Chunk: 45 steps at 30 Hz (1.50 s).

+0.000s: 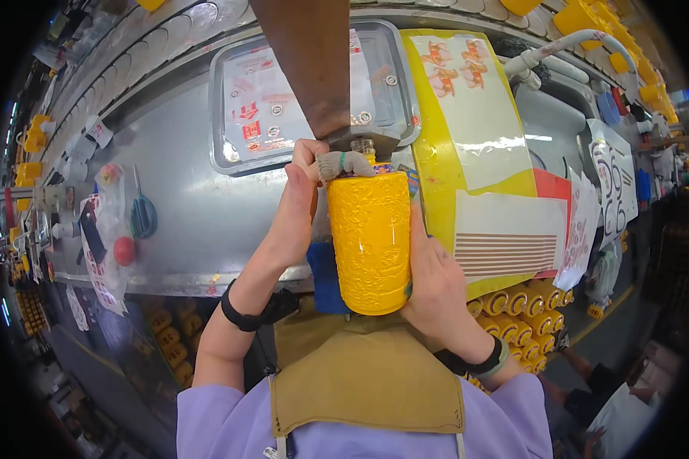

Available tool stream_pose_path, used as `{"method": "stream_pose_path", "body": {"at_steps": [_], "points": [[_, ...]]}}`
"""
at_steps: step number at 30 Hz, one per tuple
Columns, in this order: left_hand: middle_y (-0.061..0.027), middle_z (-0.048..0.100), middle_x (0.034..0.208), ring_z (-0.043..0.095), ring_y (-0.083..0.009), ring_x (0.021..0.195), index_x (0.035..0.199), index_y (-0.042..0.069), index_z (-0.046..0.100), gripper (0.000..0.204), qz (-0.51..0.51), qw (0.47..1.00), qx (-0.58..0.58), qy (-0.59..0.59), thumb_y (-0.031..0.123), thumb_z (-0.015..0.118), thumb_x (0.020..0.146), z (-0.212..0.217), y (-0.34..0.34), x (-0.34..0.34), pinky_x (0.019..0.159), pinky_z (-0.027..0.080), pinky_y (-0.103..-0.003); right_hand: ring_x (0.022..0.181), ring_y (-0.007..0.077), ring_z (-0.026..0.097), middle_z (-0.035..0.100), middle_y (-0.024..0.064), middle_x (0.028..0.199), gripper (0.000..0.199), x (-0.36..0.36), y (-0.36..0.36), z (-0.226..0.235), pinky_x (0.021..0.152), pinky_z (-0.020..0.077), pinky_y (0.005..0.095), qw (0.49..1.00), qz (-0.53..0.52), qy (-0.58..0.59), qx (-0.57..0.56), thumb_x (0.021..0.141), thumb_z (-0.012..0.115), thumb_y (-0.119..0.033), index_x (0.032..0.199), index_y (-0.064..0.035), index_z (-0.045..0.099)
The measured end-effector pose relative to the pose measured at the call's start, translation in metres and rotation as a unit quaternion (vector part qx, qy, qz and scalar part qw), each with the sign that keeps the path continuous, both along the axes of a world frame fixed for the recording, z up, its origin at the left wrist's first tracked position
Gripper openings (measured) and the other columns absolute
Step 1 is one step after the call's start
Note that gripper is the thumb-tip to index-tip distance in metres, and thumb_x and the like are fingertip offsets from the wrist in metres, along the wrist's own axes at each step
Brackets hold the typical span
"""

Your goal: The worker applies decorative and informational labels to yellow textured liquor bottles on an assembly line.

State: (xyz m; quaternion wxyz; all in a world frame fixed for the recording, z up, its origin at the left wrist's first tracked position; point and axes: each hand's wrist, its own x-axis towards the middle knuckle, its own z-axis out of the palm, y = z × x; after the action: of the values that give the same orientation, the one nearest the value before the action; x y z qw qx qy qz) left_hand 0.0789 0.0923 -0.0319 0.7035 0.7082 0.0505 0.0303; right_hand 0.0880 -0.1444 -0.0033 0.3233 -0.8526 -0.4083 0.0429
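Observation:
A bright yellow embossed bottle (370, 245) lies tilted in front of my body, its neck pointing away from me. My right hand (436, 287) wraps round its right side, the fingers partly hidden behind it. At the shoulder, my left hand (292, 210) curls over the bottle with its thumb raised. A grey cloth finger cover (344, 164) on that hand presses near the neck. The clear neck (364, 145) sits just under a brown metal post (314, 69). A colourful patch (383, 167) shows on the shoulder, partly covered.
Left on the metal bench (184, 206) are blue-handled scissors (142, 214) and a red ball-like object (124, 250). A grey tray (219, 115) with sticker sheets stands behind the post. Sticker sheets (505, 229) cover a yellow mat (432, 115) at right. Several yellow bottles (524, 317) are stacked below.

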Motion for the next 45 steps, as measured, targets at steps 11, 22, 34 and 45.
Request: {"method": "stream_pose_path", "body": {"at_steps": [11,22,34,45], "points": [[-0.0030,0.056,0.123,0.049,-0.0171,0.128,0.123,0.011,0.043,0.086,0.013,0.999,-0.030,0.004,0.084,0.008,0.095,-0.008,-0.002,0.000,0.116,0.027,-0.039,0.076,0.0236,0.059,0.052,0.0317,0.148,0.087,0.003,-0.002,-0.003,0.066,0.0474,0.0314,1.000,-0.005,-0.021,-0.014,0.064,0.067,0.001,0.147,0.0164,0.043],[-0.0027,0.054,0.125,0.047,-0.0169,0.131,0.126,0.013,0.042,0.085,0.016,0.999,-0.037,0.007,0.084,0.008,0.095,-0.008,-0.001,-0.002,0.117,0.026,-0.040,0.073,0.0252,0.057,0.053,0.0329,0.145,0.090,0.002,-0.001,0.008,0.064,0.0466,0.0323,0.996,0.025,-0.077,-0.029,0.061,0.067,0.003,0.146,0.0181,0.041],[-0.0043,0.057,0.129,0.049,-0.0195,0.132,0.127,0.013,0.041,0.086,0.009,0.999,-0.031,0.010,0.085,0.008,0.094,-0.008,0.000,-0.001,0.118,0.028,-0.042,0.075,0.0244,0.058,0.056,0.0326,0.142,0.088,0.001,-0.004,0.013,0.066,0.0466,0.0314,0.997,0.046,-0.067,-0.018,0.063,0.066,0.004,0.146,0.0196,0.040],[-0.0043,0.032,0.110,0.039,-0.0184,0.114,0.118,0.001,0.068,0.095,0.014,0.999,-0.035,-0.027,0.072,0.007,0.104,0.001,-0.007,0.003,0.112,0.029,-0.034,0.075,0.0243,0.058,0.056,0.0345,0.142,0.089,0.001,-0.005,-0.003,0.065,0.0457,0.0319,0.999,-0.025,-0.009,-0.019,0.059,0.067,0.005,0.144,0.0196,0.043]]}}
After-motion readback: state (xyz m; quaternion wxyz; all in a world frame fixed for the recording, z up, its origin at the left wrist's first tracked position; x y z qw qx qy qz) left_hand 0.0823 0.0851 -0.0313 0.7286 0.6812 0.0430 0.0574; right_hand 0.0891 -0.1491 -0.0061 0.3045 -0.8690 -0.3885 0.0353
